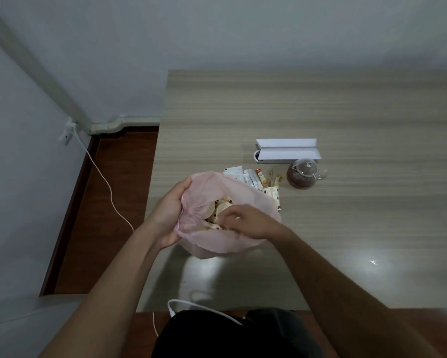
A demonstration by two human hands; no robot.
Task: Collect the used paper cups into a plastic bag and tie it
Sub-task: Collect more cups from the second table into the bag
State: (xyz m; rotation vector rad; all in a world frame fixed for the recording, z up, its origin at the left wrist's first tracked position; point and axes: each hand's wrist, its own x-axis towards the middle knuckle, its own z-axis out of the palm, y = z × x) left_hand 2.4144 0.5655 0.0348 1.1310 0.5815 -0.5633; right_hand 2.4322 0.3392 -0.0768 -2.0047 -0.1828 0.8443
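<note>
A thin pink plastic bag [239, 188] stands open on the wooden table [320, 112] near its left edge. Several cream paper cups with brown dots [218, 209] lie inside it. My left hand [169, 210] grips the bag's left rim and holds the mouth open. My right hand [245, 220] reaches into the mouth from the right, fingers curled over the cups; whether it grips one I cannot tell. One more dotted cup [274, 196] stands on the table just behind the bag's right side.
Behind the bag lie several white and orange sachets [253, 177]. A glass teapot with dark tea [303, 174] stands to their right, with a white open box [287, 149] behind it. A white cable [191, 306] crosses the table's near edge. The table's left edge drops to a red-brown floor [101, 202].
</note>
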